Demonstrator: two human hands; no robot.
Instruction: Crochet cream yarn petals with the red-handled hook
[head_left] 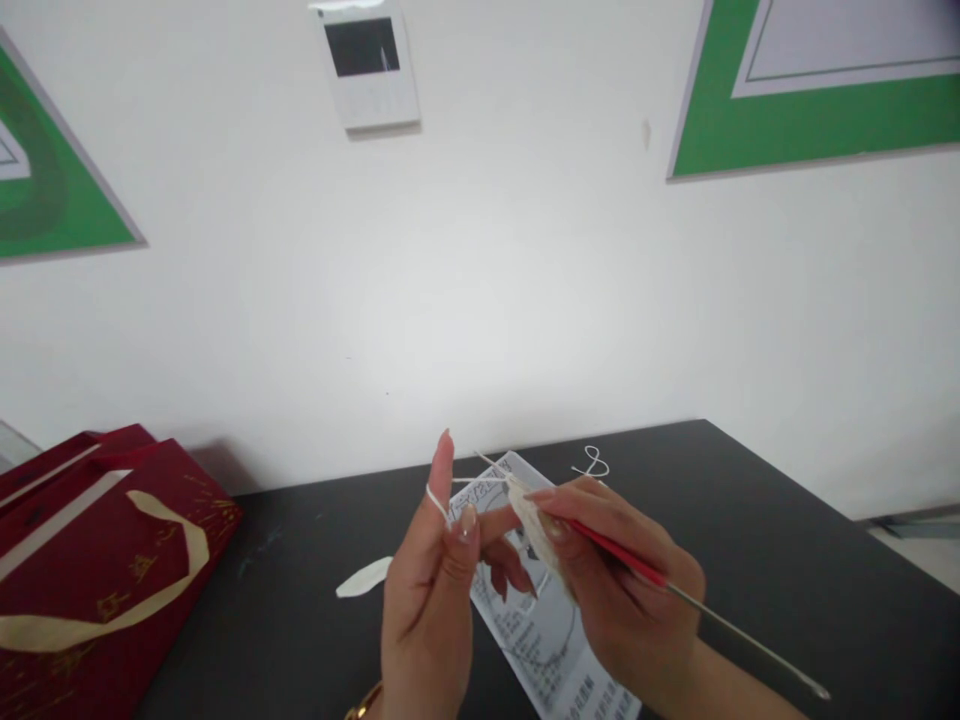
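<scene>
My left hand (pixel 442 590) has its index finger raised with white yarn (pixel 437 500) looped round it, the strand running across to the crochet hook's tip. Its other fingers reach toward a small white crocheted piece (pixel 534 525). My right hand (pixel 634 575) grips a crochet hook (pixel 645 571) with a red handle and long metal shaft, and the white piece lies under its fingertips. The hook's thin tip points up and left, at the top edge of the piece. Below both hands lies a printed sheet (pixel 547 650) with drawings and text.
A dark red gift bag (pixel 150 530) with a cream ribbon stands at the left. A white leaf-shaped piece (pixel 364 578) lies left of my left hand. Loose white yarn (pixel 595 462) curls near the back of the black table (pixel 795 560). Behind is a white wall (pixel 450 280).
</scene>
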